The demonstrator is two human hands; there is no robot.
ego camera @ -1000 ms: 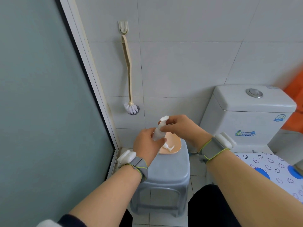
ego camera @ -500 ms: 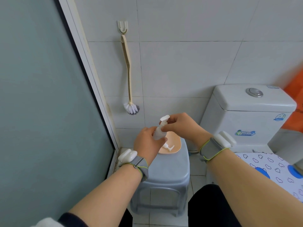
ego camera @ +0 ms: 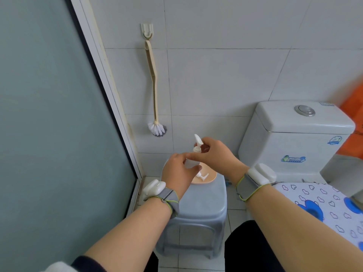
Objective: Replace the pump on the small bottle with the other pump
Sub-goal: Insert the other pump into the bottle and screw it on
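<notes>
I hold a small translucent white bottle (ego camera: pixel 190 162) above the grey stool (ego camera: pixel 204 201). My left hand (ego camera: pixel 177 176) wraps around the bottle's body. My right hand (ego camera: pixel 215 154) pinches the collar of the white pump (ego camera: pixel 198 143) that sits on the bottle's neck, its nozzle pointing up and left. A second white pump (ego camera: pixel 202 176) lies in a shallow peach tray (ego camera: pixel 211 177) on the stool, partly hidden by my left hand.
A toilet cistern (ego camera: pixel 294 138) stands to the right, with a patterned seat cover (ego camera: pixel 318 201) below it. A toilet brush (ego camera: pixel 155 91) hangs on the tiled wall. A frosted glass door (ego camera: pixel 49 124) fills the left side.
The pump head has turned from pointing right to pointing up and left under my right fingers. The bottle has stayed in my left hand at about the same spot.
</notes>
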